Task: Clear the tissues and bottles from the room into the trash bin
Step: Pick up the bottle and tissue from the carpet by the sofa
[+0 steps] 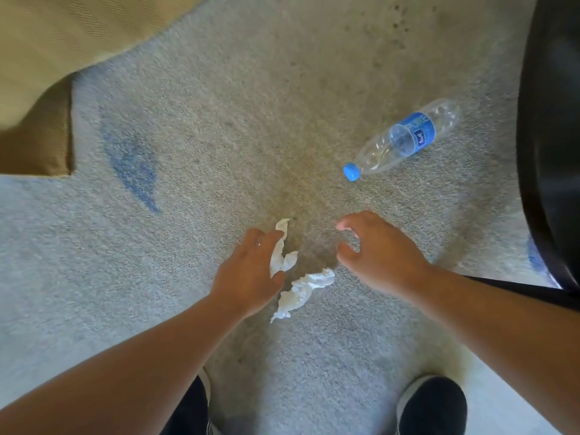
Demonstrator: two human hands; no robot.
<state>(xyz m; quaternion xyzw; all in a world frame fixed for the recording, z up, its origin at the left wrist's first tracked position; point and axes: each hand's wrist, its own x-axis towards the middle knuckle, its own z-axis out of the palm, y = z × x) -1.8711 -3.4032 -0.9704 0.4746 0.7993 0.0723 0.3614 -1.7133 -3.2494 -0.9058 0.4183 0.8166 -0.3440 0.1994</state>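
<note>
My left hand reaches down over a crumpled white paper tissue lying on the grey carpet floor. The fingers stretch across the tissue's left edge and the thumb sits at its lower end, but I cannot tell whether I have a hold on it or am only touching it. A second crumpled white tissue lies just beside the first, a little nearer to me and to the right of my left thumb, with no hand on it. My right hand hovers over the carpet to the right of both tissues, its fingers loosely curled with the thumb and forefinger apart, grasping nothing. Farther from me and to the right, a clear plastic water bottle with a blue label and a blue cap lies on its side on the carpet, cap pointing toward me, well apart from both hands. A curved black object fills the right edge; what it is I cannot tell. A tan fabric cover hangs in the upper left corner. My black shoes stand on the carpet at the bottom.
</note>
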